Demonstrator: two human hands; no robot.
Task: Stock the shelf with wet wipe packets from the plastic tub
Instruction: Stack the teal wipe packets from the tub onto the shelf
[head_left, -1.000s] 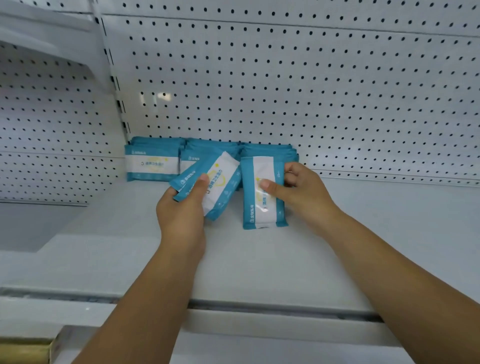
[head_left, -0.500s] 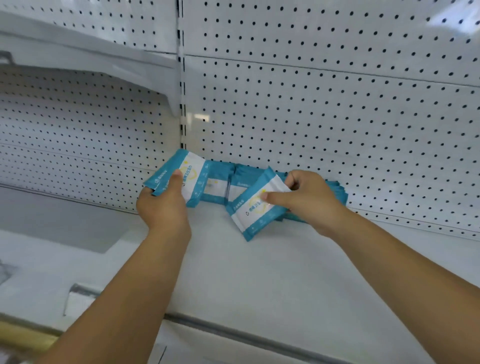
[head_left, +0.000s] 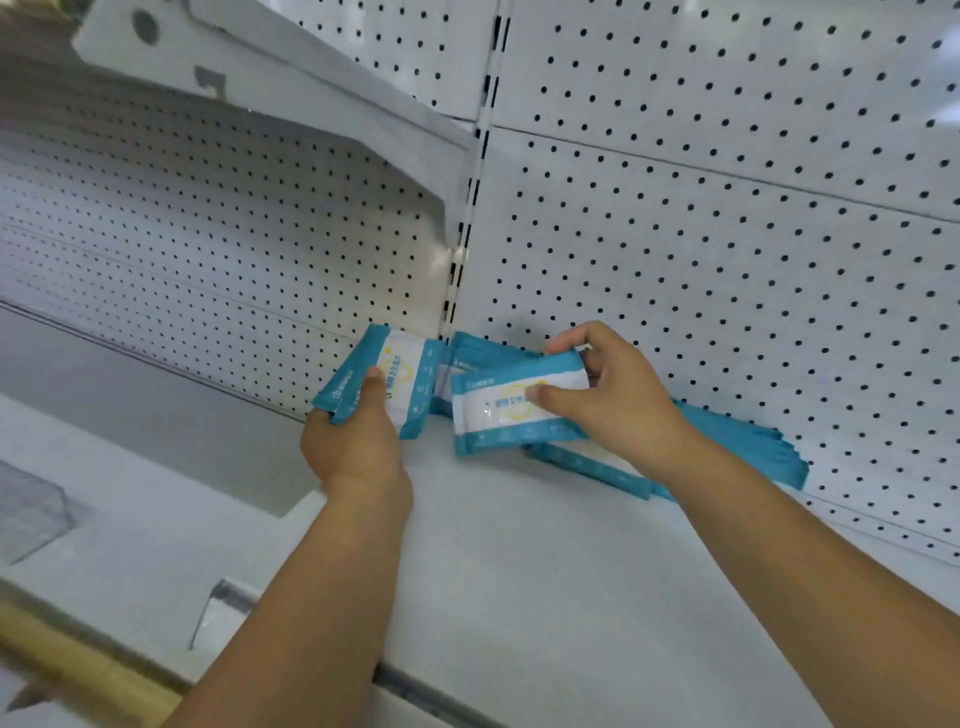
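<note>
My left hand (head_left: 353, 447) grips a blue-and-white wet wipe packet (head_left: 400, 379) at the left end of the row, thumb on its front, held tilted. My right hand (head_left: 618, 400) pinches a second packet (head_left: 493, 415) lengthwise, thumb on its white label and fingers over its top edge, just above the white shelf (head_left: 545, 571). Behind both, a row of the same packets (head_left: 737, 447) stands against the pegboard back wall; part of it is hidden by my hands. The plastic tub is out of view.
The white pegboard wall (head_left: 727, 260) closes the back. An upper shelf bracket (head_left: 260, 88) juts out above left. A slotted upright (head_left: 467, 208) divides two bays. The neighbouring lower shelf (head_left: 104, 493) lies to the left, with a yellow strip (head_left: 78, 665) along the front edge.
Both hands moved the packets back toward the stocked row. The right packet turned from upright to lengthwise; the left packet swung to the row's left end. The camera shifted closer and rightward.
</note>
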